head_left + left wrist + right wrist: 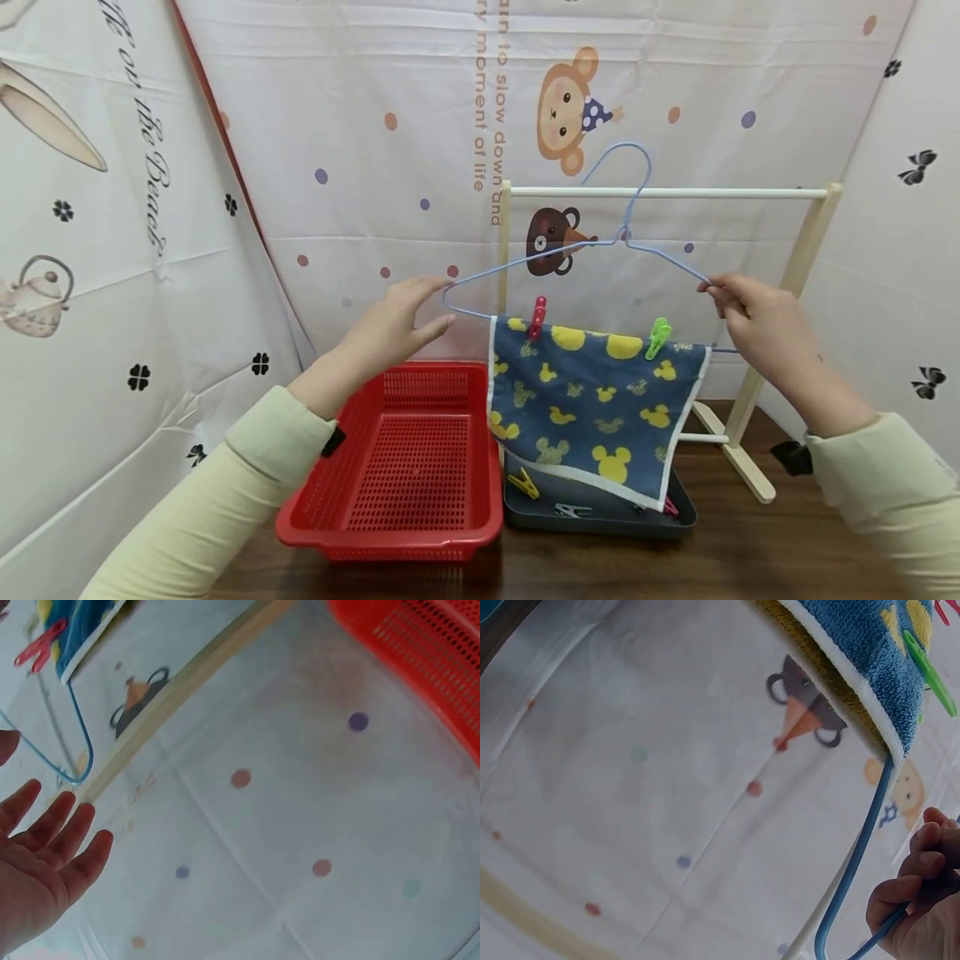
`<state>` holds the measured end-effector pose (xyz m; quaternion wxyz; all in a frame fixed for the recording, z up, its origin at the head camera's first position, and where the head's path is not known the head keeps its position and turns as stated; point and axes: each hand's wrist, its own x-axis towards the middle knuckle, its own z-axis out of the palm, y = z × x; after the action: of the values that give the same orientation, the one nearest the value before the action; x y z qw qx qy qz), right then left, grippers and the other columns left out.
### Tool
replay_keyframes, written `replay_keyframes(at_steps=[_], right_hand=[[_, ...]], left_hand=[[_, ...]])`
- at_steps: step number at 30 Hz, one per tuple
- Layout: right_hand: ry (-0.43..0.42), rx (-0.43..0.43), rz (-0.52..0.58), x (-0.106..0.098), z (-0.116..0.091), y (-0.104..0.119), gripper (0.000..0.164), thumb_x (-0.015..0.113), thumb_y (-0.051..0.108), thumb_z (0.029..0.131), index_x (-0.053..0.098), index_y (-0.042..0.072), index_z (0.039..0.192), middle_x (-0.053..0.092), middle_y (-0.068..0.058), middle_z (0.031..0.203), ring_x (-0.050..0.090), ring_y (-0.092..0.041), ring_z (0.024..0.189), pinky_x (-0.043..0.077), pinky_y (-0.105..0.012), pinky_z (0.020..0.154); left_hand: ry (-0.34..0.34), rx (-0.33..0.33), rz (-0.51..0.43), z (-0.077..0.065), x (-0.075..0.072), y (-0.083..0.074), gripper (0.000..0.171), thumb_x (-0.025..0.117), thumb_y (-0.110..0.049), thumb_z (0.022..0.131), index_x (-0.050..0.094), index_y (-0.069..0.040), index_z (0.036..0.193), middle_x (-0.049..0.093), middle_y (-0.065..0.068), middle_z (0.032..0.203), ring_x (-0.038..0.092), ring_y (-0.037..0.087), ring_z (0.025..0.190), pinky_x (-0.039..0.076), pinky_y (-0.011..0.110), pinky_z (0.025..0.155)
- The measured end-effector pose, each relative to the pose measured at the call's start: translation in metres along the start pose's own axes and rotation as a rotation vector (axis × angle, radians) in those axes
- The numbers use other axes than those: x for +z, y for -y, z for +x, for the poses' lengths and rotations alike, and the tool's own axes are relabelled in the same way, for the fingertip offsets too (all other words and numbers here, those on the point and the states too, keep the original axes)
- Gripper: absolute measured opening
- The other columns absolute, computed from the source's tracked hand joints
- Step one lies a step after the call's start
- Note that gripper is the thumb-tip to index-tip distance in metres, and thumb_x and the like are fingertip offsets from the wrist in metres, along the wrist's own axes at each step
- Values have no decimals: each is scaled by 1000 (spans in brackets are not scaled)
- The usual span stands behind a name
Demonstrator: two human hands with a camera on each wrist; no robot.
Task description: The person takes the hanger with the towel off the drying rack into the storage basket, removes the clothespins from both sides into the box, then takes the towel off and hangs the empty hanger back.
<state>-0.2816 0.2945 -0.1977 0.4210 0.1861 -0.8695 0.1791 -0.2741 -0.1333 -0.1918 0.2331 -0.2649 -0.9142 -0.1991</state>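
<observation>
A blue wire hanger (525,260) carries a blue-and-yellow patterned towel (592,400) draped over its lower bar. A red clothespin (537,318) and a green clothespin (658,338) clip the towel's top edge. My right hand (765,325) pinches the hanger's right shoulder; in the right wrist view its curled fingers (922,862) wrap the wire. Beside the hanger's left corner is my left hand (390,325), fingers loosely extended; the left wrist view shows them apart from the wire. The hook crosses before the rack's white bar (705,193); whether its tip passes behind I cannot tell.
A wooden rack post (802,258) stands behind my right hand. The red basket (390,537) is on the table at left. Under the towel lies a dark tray (600,527) holding loose clothespins, among them a yellow clothespin (523,483). Patterned cloth (360,225) hangs behind.
</observation>
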Motion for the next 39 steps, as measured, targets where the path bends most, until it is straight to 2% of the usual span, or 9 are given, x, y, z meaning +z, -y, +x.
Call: replay_keyframes(at_steps=[4,8,16,21,26,29,32,35,39], right_hand=[[-34,-46,55,13,6,16,19,55,1,103,73,-4,106,69,-19,80,38,2,61,30,-18,53],[-45,-71,98,27,14,33,19,56,3,103,73,-3,106,67,-16,77,40,-5,62,30,-18,54],[34,-61,182,56,28,65,22,52,7,106,72,-2,110,70,-17,84,47,-19,66,36,-23,58],[69,-52,241,74,32,80,23,51,8,107,72,-1,111,66,-15,79,44,-18,62,34,-25,58],[92,-51,292,92,31,90,23,52,9,107,73,0,111,68,-16,81,45,-18,62,36,-28,60],[103,-53,322,104,28,95,22,53,8,106,73,0,111,73,-18,89,47,-19,64,37,-28,61],[112,-60,352,115,25,101,20,56,7,105,73,-1,111,74,-18,90,46,-19,62,37,-28,60],[140,-65,390,124,22,108,19,56,7,104,73,-1,109,70,-15,81,43,-18,61,35,-26,58],[207,-71,437,132,22,114,19,57,8,104,72,-1,108,64,-13,77,43,-16,62,35,-25,58]], left_hand=[[-43,-15,-5,2,-14,2,61,68,-26,100,47,-5,152,52,19,154,46,38,146,39,55,120],[-23,-44,18,1,-26,4,67,68,-30,100,41,-7,157,52,19,153,47,38,145,39,56,119],[23,-90,23,-6,-46,10,60,60,-30,104,41,-8,157,62,20,142,56,39,135,43,60,114],[8,-68,42,-11,-50,18,48,60,-24,104,54,-2,146,71,20,126,64,39,123,51,57,105],[-40,-38,52,-21,-53,31,26,60,-14,104,69,2,122,75,21,103,72,35,95,58,52,86],[-77,-18,47,-28,-54,40,19,61,-7,102,73,3,113,74,17,87,68,27,76,56,39,72],[-109,-16,41,-34,-55,49,19,63,-5,100,74,4,112,70,13,76,56,16,64,46,26,60],[-145,-18,44,-41,-57,58,19,65,-5,99,76,3,112,66,9,70,45,8,60,36,22,54],[-177,-10,51,-51,-60,67,18,67,-3,97,77,3,111,63,5,66,41,2,60,34,22,55]])
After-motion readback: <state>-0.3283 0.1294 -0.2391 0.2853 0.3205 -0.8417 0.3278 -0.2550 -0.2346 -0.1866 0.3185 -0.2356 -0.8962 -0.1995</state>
